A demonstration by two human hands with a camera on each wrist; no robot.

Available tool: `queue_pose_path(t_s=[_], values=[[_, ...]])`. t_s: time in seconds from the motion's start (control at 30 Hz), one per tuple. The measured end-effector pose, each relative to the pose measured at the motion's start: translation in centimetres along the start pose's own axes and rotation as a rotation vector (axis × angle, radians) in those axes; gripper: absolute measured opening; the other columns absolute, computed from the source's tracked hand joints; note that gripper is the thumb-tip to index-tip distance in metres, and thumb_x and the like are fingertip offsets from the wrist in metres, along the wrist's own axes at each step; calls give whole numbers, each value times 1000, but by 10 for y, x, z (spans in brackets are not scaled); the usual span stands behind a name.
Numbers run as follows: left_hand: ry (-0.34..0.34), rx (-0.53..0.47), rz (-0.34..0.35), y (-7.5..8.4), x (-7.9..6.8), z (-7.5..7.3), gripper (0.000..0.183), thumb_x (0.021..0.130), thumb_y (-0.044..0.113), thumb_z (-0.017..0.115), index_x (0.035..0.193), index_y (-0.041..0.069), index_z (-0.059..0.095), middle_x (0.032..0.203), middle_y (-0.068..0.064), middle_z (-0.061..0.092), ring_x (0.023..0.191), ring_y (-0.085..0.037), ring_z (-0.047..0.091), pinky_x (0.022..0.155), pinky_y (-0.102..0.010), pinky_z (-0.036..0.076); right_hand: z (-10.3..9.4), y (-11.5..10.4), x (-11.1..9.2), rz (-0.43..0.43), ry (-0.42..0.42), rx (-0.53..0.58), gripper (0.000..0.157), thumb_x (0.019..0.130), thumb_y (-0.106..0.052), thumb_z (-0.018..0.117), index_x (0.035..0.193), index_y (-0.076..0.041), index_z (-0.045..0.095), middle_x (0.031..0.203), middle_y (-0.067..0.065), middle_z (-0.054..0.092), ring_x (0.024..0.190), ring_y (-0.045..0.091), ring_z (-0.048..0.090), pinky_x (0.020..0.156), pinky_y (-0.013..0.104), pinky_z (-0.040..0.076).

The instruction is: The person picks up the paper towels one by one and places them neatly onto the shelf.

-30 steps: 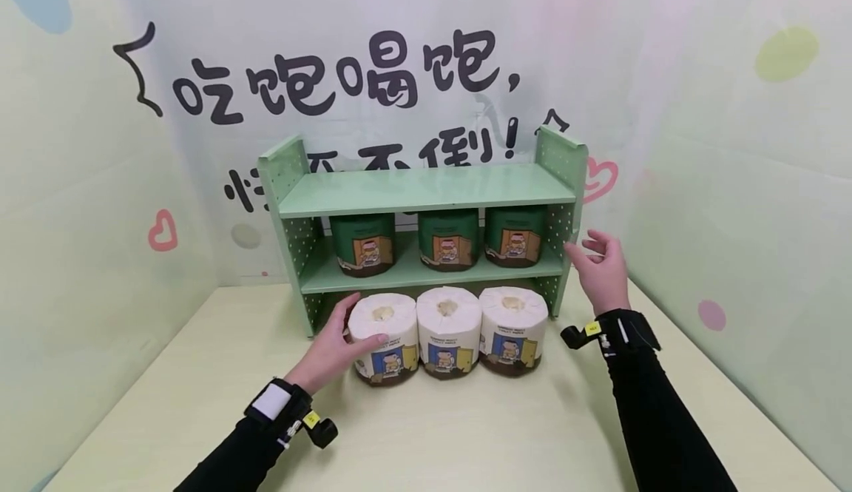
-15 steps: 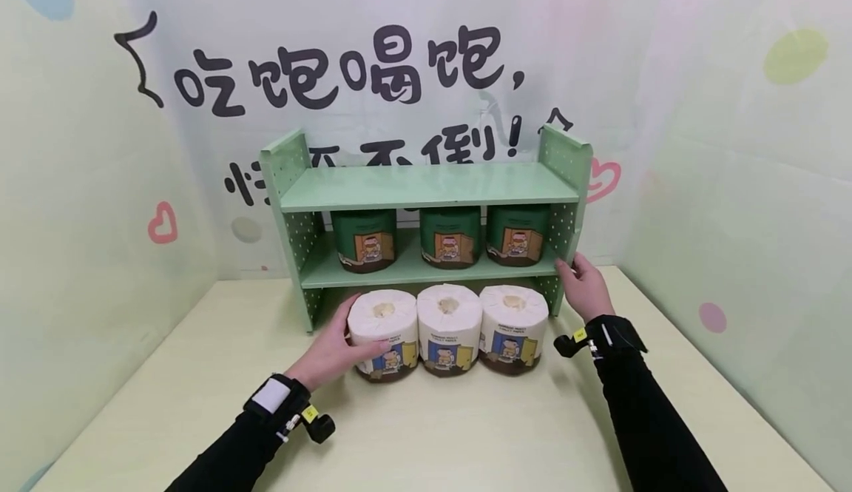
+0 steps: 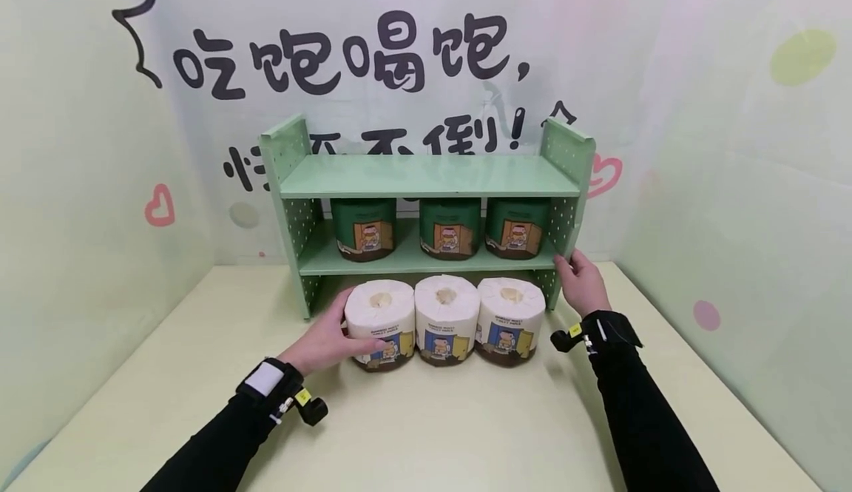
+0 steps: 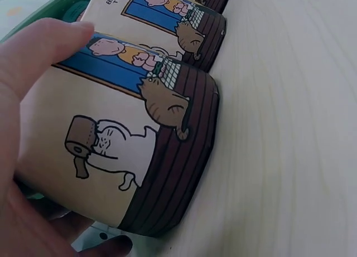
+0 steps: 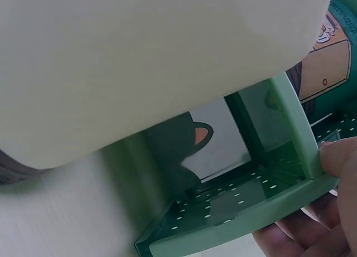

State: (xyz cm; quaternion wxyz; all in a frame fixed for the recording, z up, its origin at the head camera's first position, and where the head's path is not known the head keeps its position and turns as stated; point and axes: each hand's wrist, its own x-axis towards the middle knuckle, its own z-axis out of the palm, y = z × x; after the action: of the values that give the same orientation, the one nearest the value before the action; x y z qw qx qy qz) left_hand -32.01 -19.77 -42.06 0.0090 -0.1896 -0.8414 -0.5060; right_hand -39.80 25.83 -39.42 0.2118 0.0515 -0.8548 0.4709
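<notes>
In the head view a row of three white toilet rolls stands upright on the table, in front of a green shelf (image 3: 429, 175). My left hand (image 3: 324, 342) holds the left toilet roll (image 3: 378, 320), thumb across its printed front and fingers round the far side. Beside it stand the middle toilet roll (image 3: 447, 320) and the right toilet roll (image 3: 510, 322). My right hand (image 3: 583, 285) grips the shelf's right side panel at the lower board. The right wrist view shows the thumb (image 5: 339, 156) on the panel's front edge and fingers curled beneath.
Three green-wrapped rolls stand on the lower board: left roll (image 3: 364, 230), middle roll (image 3: 450, 230), right roll (image 3: 518, 228). Pale wall panels (image 3: 725, 203) enclose the table (image 3: 426, 433) behind and at both sides.
My right hand has come down and inward from beside the shelf and taken hold of its right side panel. My left hand stays on the left toilet roll. The head view has shifted slightly.
</notes>
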Motion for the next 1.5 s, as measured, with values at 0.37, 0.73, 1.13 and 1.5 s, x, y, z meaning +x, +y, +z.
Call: queue_pose_path(t_s=[0.37, 0.73, 1.13, 1.5], values=[[-23, -15, 8, -4, 2, -4, 109, 67, 29, 94, 151, 24, 24, 140, -6, 45, 123, -24, 45, 100, -59, 37, 2, 1, 3, 13, -3, -16, 44, 108, -34, 44, 141, -6, 50, 132, 23, 54, 119, 36, 49, 96, 57, 42], [-29, 0, 20, 31, -12, -6, 105, 72, 18, 91, 152, 8, 24, 138, -14, 47, 122, -29, 46, 99, -60, 38, 3, 1, -1, 36, -6, 3, 44, 108, -33, 45, 144, -7, 48, 134, 23, 53, 121, 37, 48, 99, 58, 40], [-38, 21, 13, 40, -16, -22, 98, 75, 26, 89, 150, 10, 29, 135, -13, 50, 120, -27, 48, 96, -55, 44, 1, 0, 0, 20, 0, -5, 44, 108, -32, 45, 144, -6, 48, 132, 24, 54, 120, 37, 49, 97, 57, 42], [-24, -62, 46, 37, -12, -35, 91, 80, 19, 85, 151, 13, 29, 129, -15, 54, 110, -25, 55, 87, -47, 51, 1, -1, 0, 24, 1, -2, 45, 108, -32, 44, 145, -7, 46, 134, 23, 53, 120, 37, 49, 98, 58, 41]])
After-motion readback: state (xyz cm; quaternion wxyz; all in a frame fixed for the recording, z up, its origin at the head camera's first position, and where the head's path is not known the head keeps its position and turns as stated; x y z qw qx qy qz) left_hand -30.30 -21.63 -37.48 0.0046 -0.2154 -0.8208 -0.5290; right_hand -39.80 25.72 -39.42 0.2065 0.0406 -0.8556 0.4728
